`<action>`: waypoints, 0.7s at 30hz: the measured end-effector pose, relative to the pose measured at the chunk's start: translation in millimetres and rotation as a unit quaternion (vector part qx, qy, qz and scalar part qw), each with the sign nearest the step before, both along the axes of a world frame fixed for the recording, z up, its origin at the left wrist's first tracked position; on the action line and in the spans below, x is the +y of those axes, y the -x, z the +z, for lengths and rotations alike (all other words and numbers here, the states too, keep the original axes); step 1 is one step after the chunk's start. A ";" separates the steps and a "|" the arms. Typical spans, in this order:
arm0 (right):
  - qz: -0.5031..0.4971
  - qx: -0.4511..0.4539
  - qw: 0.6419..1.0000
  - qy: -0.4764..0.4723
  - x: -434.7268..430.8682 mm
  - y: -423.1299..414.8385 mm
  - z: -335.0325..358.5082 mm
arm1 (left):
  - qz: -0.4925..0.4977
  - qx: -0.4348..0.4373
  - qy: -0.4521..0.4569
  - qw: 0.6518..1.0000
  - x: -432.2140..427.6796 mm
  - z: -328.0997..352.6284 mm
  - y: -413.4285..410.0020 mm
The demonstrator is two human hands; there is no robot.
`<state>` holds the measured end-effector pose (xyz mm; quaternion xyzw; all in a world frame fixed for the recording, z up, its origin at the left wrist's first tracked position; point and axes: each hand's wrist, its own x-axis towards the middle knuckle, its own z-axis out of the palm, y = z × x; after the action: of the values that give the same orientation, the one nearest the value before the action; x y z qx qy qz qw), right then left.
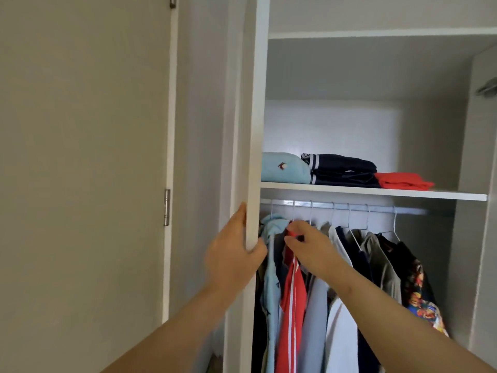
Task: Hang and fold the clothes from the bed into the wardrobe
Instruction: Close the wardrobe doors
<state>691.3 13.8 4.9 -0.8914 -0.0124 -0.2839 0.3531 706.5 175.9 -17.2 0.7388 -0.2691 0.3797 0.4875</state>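
I face an open white wardrobe. My left hand (231,254) grips the edge of the white wardrobe door (254,146), thumb on the inner side. My right hand (309,246) pinches the collar of a red garment with white stripes (291,305) hanging on the rail (349,207). Beside it hang a light blue garment (271,278), a pale blue shirt (314,313), a white one (341,332), dark and olive ones, and a patterned black shirt (416,286). On the shelf (403,193) lie folded light blue (285,169), navy (344,170) and red (403,180) clothes.
A grey wall and a room door with a metal hinge (167,207) fill the left. A higher wardrobe shelf (376,33) runs across the top. The wardrobe's right side panel (481,184) closes the space at the far right.
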 end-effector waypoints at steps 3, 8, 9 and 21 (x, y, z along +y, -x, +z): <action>-0.031 0.021 0.999 -0.006 -29.9 9.0 -3.7 | 0.003 -0.034 -0.041 0.999 -39.2 -4.2 -5.0; -0.107 0.044 0.993 -0.026 -98.0 23.6 -9.2 | -0.054 -0.060 -0.072 0.994 -116.6 -14.3 -16.4; -0.113 0.041 0.992 -0.027 -110.8 23.9 -9.2 | -0.049 -0.062 -0.081 0.994 -131.9 -14.6 -20.6; -0.111 0.047 0.993 -0.019 -276.0 -11.6 -6.7 | 0.137 0.046 -0.148 0.978 -315.1 -7.1 -80.9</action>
<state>702.9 -262.2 -1.8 -0.8925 0.1086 -0.2796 0.3368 787.4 -139.2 -24.3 0.8491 -0.1958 0.3647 0.3281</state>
